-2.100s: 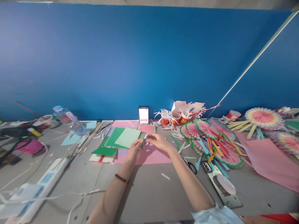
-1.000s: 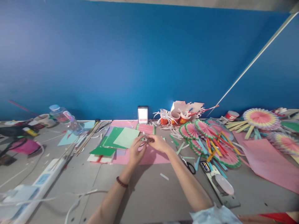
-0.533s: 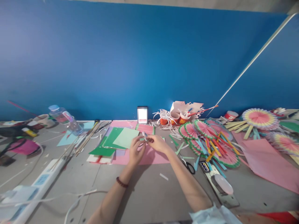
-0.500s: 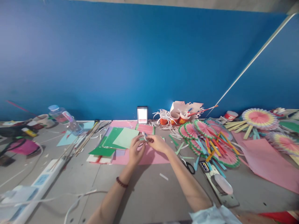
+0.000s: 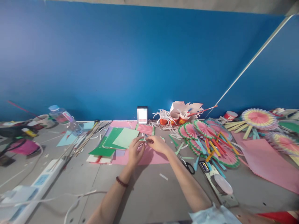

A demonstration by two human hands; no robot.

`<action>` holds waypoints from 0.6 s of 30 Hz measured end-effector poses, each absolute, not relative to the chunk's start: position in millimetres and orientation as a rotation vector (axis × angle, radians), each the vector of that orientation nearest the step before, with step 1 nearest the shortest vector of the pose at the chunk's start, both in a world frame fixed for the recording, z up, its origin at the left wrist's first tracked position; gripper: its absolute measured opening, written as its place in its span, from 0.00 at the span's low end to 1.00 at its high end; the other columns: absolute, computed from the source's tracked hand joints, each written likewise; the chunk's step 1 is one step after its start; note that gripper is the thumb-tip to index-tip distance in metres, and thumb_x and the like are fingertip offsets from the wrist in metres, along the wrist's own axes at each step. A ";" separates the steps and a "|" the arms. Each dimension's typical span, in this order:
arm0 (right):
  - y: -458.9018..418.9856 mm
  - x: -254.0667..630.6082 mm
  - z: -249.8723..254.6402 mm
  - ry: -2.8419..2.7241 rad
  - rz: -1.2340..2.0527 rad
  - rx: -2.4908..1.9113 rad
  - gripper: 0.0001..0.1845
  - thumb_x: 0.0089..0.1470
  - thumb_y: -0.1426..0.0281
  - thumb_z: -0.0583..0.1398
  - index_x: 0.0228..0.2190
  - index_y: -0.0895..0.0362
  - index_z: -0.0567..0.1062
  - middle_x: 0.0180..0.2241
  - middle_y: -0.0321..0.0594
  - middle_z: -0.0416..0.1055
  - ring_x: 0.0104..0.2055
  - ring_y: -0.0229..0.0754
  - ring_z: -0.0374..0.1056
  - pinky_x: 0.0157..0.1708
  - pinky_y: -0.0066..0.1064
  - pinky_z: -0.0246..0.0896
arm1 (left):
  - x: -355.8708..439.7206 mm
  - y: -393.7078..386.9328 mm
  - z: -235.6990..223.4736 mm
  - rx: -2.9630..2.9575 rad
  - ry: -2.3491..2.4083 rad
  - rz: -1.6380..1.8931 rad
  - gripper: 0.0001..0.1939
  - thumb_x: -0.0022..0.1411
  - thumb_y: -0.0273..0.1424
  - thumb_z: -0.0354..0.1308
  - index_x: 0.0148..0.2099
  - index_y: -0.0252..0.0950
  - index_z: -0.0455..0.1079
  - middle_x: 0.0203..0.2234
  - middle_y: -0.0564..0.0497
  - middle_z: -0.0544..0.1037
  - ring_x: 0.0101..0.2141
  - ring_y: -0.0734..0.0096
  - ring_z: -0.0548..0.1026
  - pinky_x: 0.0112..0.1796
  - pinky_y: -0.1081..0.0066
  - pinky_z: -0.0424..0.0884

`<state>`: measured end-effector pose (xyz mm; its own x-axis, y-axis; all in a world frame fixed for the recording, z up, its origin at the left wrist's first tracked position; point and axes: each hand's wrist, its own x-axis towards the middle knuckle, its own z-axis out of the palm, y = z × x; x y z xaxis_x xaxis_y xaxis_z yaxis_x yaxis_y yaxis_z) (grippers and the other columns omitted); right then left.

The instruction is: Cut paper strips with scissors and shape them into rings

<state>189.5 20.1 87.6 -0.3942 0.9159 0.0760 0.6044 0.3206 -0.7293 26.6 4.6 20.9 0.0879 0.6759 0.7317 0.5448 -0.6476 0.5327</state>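
Note:
My left hand point(image 5: 136, 151) and my right hand point(image 5: 158, 144) meet over the pink paper point(image 5: 155, 157), both closed with fingertips pinched. Between their fingertips is a small white strip point(image 5: 144, 135), bent upward; its exact kind is too small to make out. A dark bit shows at the right fingertips. Just behind the hands lies a pleated pink paper piece with green edges point(image 5: 145, 129). To the left are a light green sheet point(image 5: 126, 137) and darker green sheets point(image 5: 102, 151), stacked.
At right lie black-handled scissors point(image 5: 190, 168), pleated paper fans point(image 5: 227, 155), a phone point(image 5: 219, 186) with a white oval object on it and pink sheets point(image 5: 272, 160). Paper cups point(image 5: 183, 118) stand behind. A bottle point(image 5: 63, 116), thin sticks point(image 5: 87, 141) and a power strip point(image 5: 39, 186) are at left.
My fingers have shifted slightly around the white strip, which sits a little further left and lower. The other things stay where they were.

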 end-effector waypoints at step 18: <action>22.0 190.9 85.5 -2.055 0.860 -1.422 0.15 0.46 0.79 0.57 0.35 0.55 0.79 0.32 0.39 0.78 0.34 0.42 0.71 0.33 0.27 0.58 | 33.3 -0.8 30.4 2.086 1.148 1.630 0.06 0.62 0.30 0.54 0.39 0.39 0.72 0.39 0.45 0.76 0.42 0.64 0.75 0.42 0.63 0.73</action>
<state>190.9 22.0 85.5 -0.3345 0.9414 0.0430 0.6300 0.2573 -0.7327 33.3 -0.8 30.4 0.0607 0.7090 0.7026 0.4225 -0.6560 0.6254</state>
